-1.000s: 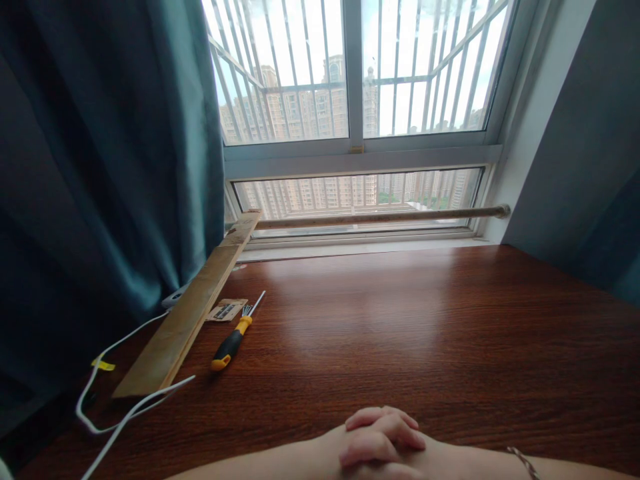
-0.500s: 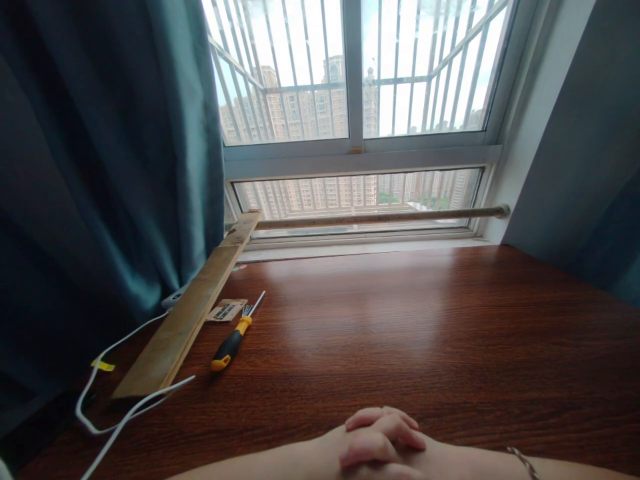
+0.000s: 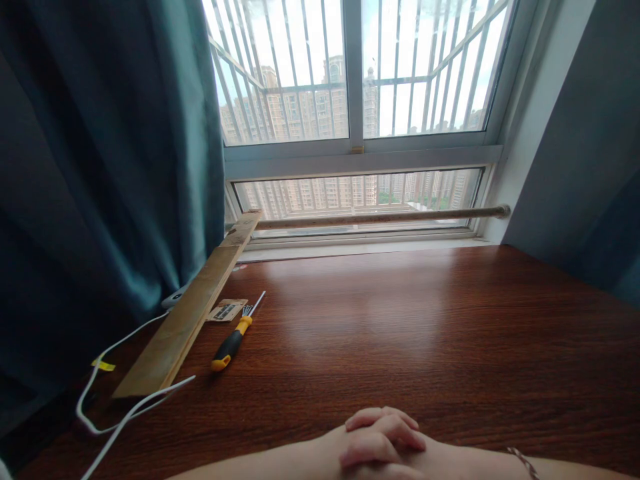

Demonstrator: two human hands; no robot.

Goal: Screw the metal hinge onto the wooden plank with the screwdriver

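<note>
My left hand [image 3: 341,443] and my right hand [image 3: 429,459] are clasped together at the bottom edge, fingers interlaced and closed over each other. No object shows between them, though the lower part of the clasp is cut off by the frame. A braided bracelet [image 3: 523,461] circles my right wrist. Ahead and to the left of my hands, apart from them, lies a screwdriver [image 3: 231,347] with a black and yellow handle. Several small screws [image 3: 247,310] lie beside its shaft, by a small printed card [image 3: 227,311].
A long wooden board [image 3: 193,310] runs along the left of the brown tabletop [image 3: 380,333]. A white cable [image 3: 120,427] loops around its near end. A blue curtain [image 3: 165,133] hangs at the left. A horizontal pole [image 3: 380,218] crosses before the barred window [image 3: 356,80].
</note>
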